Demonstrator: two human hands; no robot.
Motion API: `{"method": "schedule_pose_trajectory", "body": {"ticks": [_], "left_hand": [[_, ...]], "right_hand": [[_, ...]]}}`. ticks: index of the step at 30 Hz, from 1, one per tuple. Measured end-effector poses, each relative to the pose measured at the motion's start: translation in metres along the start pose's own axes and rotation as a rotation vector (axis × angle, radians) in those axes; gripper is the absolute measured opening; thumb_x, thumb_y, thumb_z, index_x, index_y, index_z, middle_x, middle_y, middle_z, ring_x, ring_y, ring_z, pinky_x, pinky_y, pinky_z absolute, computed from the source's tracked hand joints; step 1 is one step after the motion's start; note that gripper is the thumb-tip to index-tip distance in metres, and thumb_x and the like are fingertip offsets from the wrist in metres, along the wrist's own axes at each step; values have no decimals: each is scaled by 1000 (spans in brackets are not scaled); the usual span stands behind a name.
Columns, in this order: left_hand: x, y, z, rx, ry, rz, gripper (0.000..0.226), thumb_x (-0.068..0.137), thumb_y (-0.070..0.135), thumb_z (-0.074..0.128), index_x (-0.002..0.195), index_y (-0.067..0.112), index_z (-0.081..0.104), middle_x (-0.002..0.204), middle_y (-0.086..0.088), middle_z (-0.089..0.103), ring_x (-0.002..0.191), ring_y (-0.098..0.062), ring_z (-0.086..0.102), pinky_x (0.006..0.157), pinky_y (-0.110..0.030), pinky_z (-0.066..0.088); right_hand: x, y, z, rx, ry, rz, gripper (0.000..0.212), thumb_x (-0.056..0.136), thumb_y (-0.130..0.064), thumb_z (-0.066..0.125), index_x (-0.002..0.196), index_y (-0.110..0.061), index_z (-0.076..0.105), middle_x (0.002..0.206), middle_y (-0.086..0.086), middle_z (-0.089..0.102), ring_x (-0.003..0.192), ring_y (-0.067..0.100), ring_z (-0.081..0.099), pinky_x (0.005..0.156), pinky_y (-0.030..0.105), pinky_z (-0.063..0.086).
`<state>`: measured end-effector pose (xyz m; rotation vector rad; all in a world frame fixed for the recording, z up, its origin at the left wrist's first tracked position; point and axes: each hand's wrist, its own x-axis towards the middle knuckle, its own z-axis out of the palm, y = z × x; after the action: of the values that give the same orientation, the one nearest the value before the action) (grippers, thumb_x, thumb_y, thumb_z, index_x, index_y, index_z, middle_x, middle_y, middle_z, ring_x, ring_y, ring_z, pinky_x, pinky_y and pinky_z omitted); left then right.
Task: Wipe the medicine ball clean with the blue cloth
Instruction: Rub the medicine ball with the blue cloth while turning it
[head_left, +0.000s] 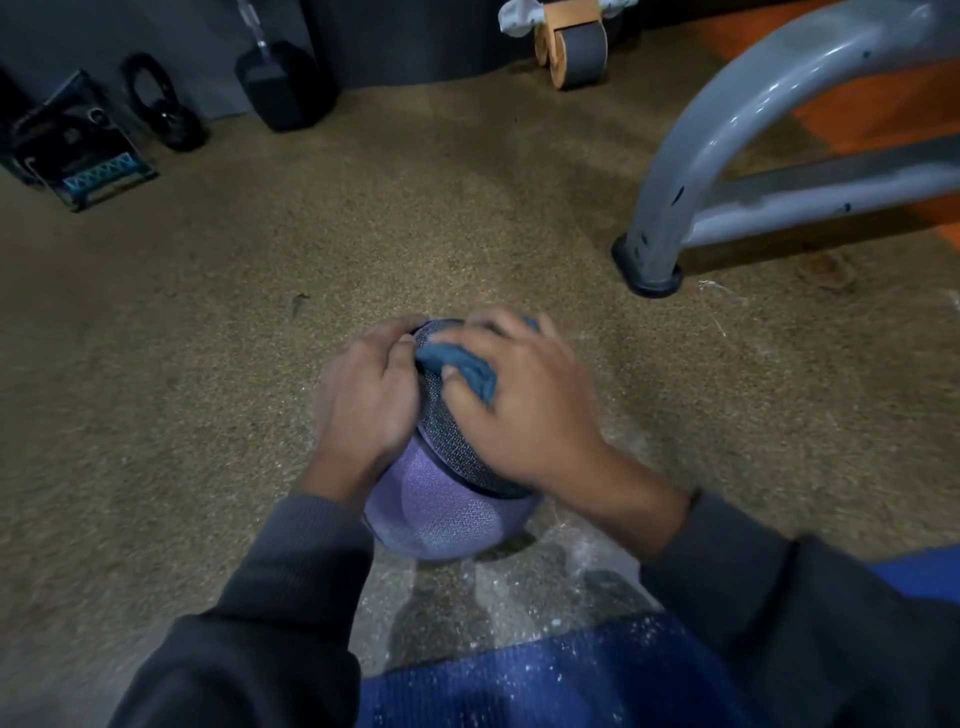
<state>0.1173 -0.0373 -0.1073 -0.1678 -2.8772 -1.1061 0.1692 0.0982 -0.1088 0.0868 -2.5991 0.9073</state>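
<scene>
The medicine ball (441, 514), purple with a dark textured band across its top, sits on the speckled brown floor (260, 322) between the two hands. The blue cloth (465, 364) is bunched on the upper part of the ball, under the fingers of the right hand (519, 400), which curl over it and press it against the dark band; the thumb tip pokes out beside the folds. The left hand (363, 395) cups the ball's other side, fingers bent round its curve and touching the cloth's near edge. Both wrists come out of dark grey sleeves (291, 587).

Below the hands, toward the person, white dust is scattered on the floor and on a blue mat (519, 686). Beyond the right hand and well apart stands a grey curved metal frame (691, 156) with a black foot. Farther off, beyond the left hand, a black dumbbell (283, 88), a black kettlebell (166, 111) and a dark box (78, 150) rest by the wall; an ab wheel (571, 49) lies at the far edge.
</scene>
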Motion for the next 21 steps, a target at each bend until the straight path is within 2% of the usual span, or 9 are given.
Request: {"method": "schedule_pose_trajectory", "body": {"ticks": [4,7,10,12,15,18,21], "left_hand": [[-5,7,1,62,17,28,51,91,34,33,129,23,65,137,1,61,127,-22,53,100,-25,36],[-7,8,2,86,20,0,40,100,27,37,130,23,64,138,1,61,128,-23,52,100,-27,36],[-8,3,0,75,-4,20,47,95,34,32,129,28,64,140,8,58,131,-17,49,107,-30,34],[-9,-2,-1,65,-28,34,48,92,37,32,127,32,65,139,11,58,131,-14,49,109,-30,35],[-10,-4,-1,68,-26,44,50,91,40,32,128,33,65,140,11,57,133,-13,47,110,-29,33],[-12,-2,2,90,-13,26,38,101,32,39,128,33,64,142,10,56,134,-13,45,108,-24,28],[-6,-3,1,86,-25,9,38,102,31,37,129,29,64,141,8,57,133,-16,47,107,-25,30]], "right_hand": [[52,12,6,19,-85,190,28,86,-37,55,110,-38,70,113,-10,69,108,23,61,90,30,43],[32,8,5,-52,-60,121,31,86,-38,53,113,-37,68,116,-10,65,105,25,55,89,33,40],[-11,-8,-2,-16,22,16,37,83,-39,50,116,-38,66,111,-12,61,96,22,49,77,33,40],[-11,-7,-4,3,37,3,37,82,-39,49,113,-38,68,109,-12,63,93,22,51,76,33,41],[29,6,3,77,-48,140,31,80,-36,54,105,-36,72,105,-9,71,97,24,63,87,36,50],[63,22,5,139,-210,318,25,81,-35,60,102,-39,73,99,-9,75,97,20,68,86,34,54],[39,9,1,65,-123,221,32,78,-37,53,104,-38,72,106,-10,72,101,21,65,92,34,49]]}}
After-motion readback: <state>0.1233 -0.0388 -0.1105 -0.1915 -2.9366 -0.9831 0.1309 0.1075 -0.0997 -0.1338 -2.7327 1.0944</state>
